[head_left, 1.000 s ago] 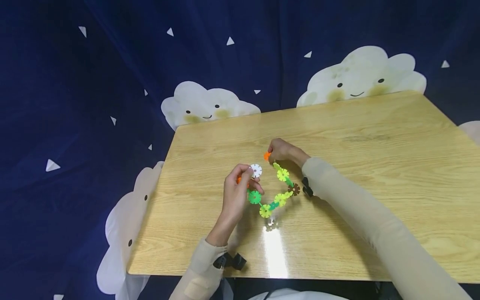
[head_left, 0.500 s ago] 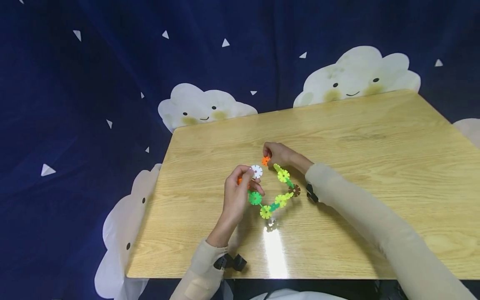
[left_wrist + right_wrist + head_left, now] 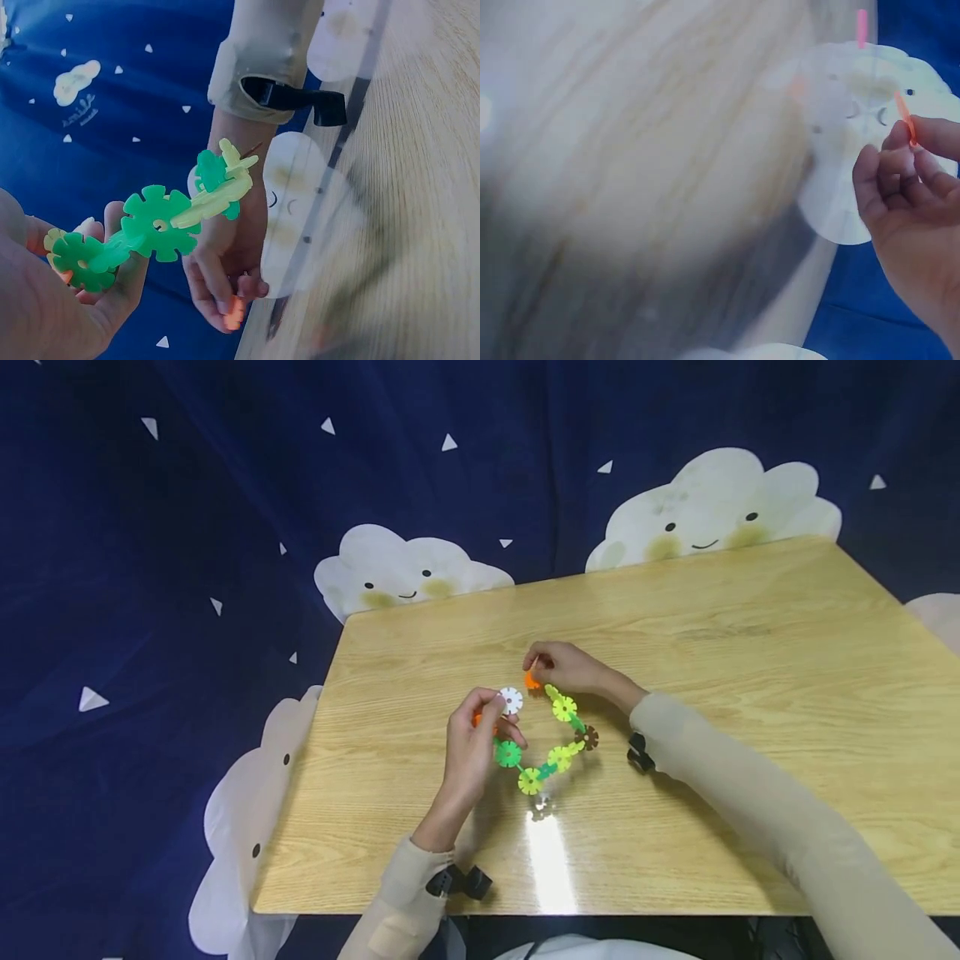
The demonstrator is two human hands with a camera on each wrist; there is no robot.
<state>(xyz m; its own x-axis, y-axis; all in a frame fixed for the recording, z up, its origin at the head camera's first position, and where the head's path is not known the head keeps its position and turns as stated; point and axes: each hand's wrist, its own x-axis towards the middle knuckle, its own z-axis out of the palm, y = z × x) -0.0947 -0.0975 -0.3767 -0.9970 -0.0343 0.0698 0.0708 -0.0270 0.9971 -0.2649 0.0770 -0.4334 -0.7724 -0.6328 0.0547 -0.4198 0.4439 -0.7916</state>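
Note:
A curved chain of slotted plastic snowflake discs hangs over the table from my left hand (image 3: 468,743). My thumb and fingers pinch its end by a white disc (image 3: 512,700), and an orange disc (image 3: 480,721) is partly hidden in the grip. A green disc (image 3: 508,754), a yellow-green disc (image 3: 530,781) and a brown disc (image 3: 587,737) follow along the chain. Beyond its free yellow end (image 3: 552,692), my right hand (image 3: 573,668) pinches a separate orange disc (image 3: 532,681). The right wrist view shows this orange disc (image 3: 906,118) edge-on between thumb and fingertips.
Under both hands lies a wooden table (image 3: 390,677), with a bright light reflection near its front edge. A dark blue curtain with white cloud prints (image 3: 720,518) borders the back and left sides. Each wrist carries a black strap (image 3: 289,97).
My right hand has moved slightly left, and its wrist has swung outward to the right. The orange disc has turned in its fingers. The left hand and chain stay almost in place.

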